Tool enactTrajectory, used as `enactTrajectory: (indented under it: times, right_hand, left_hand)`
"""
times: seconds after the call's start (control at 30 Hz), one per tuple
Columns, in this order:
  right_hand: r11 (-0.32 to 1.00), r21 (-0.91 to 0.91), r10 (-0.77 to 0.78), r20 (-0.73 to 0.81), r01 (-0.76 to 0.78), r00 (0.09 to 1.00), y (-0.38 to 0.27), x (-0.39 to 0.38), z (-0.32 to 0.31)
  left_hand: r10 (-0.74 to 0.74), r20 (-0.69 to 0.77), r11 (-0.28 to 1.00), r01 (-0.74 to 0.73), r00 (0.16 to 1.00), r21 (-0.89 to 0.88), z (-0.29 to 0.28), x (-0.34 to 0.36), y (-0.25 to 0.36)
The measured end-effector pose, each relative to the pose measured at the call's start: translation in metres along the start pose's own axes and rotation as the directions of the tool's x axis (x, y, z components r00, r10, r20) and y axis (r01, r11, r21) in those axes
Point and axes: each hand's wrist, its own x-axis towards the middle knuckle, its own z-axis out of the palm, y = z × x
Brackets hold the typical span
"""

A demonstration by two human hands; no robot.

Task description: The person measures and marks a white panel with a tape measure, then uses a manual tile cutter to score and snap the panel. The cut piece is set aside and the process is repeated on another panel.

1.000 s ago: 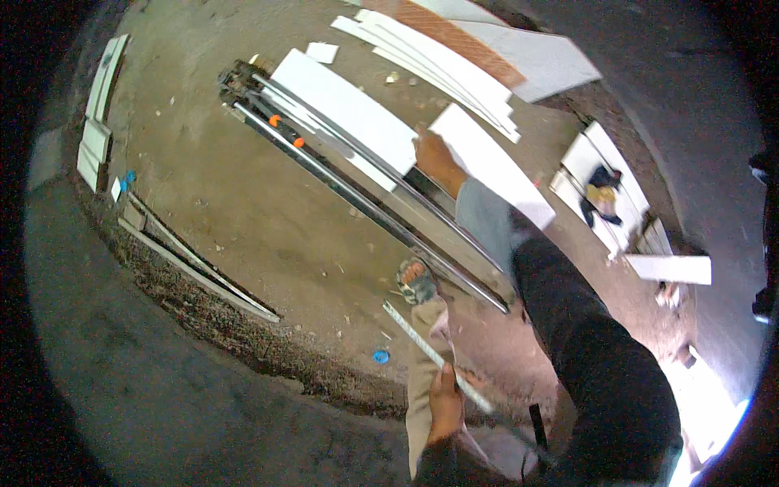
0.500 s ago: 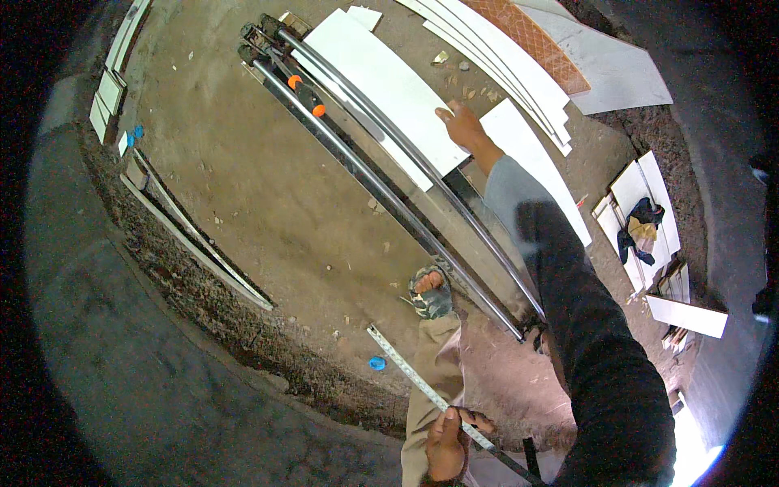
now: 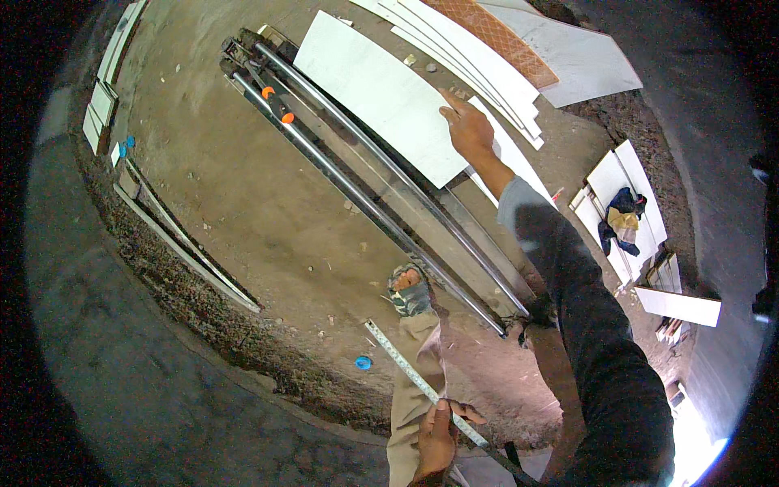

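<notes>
My right hand [image 3: 472, 136] grips the long edge of a white tile [image 3: 381, 93], near the end closer to me. The tile is tilted and lies beside the far rail of a manual tile cutter [image 3: 357, 195], its lower corner over the cutter's bed. An orange-and-black handle [image 3: 277, 105] sits on the cutter's rails towards the far end. Low in the view, my left hand [image 3: 436, 442] pinches a measuring tape [image 3: 398, 355] between thumb and fingers. The tape's extended blade slants up across my tan trouser leg [image 3: 418, 349].
Beyond the right hand lie stacked white tile strips [image 3: 471, 61], a brown patterned tile [image 3: 495, 40] and a grey slab [image 3: 568, 53]. A dark cloth bundle [image 3: 623, 221] rests on tiles at right. Narrow strips [image 3: 182, 235] line the left. A blue piece [image 3: 363, 363] lies near my foot [image 3: 408, 288].
My right hand has drawn the tile off the cutter's far rail towards the right and turned it slightly. The left hand still holds the tape. The whole view has shifted a little.
</notes>
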Motion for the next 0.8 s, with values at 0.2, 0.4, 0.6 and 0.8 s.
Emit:
enactTrajectory:
  times: [0.2,0.4,0.6,0.8]
  right_hand:
    - [0.978,-0.192,-0.106,-0.13,0.079,0.986,-0.026,-0.012,-0.033]
    - [0.928,-0.352,-0.167,-0.106,0.12,0.98,-0.014,-0.059,-0.119]
    - [0.857,-0.433,-0.4,-0.217,0.28,0.89,-0.012,-0.157,-0.238]
    - [0.831,-0.374,-0.493,-0.152,0.412,0.857,-0.032,-0.253,-0.343]
  left_hand:
    - [0.076,0.076,0.974,-0.09,0.994,0.206,0.006,-0.007,0.002]
    - [0.179,0.138,0.975,-0.194,0.974,0.109,0.013,-0.009,-0.001]
    - [0.127,0.047,0.976,-0.116,0.991,-0.184,0.023,-0.013,-0.016]
    - [0.109,0.104,0.952,-0.074,0.989,-0.297,0.056,0.005,0.03]
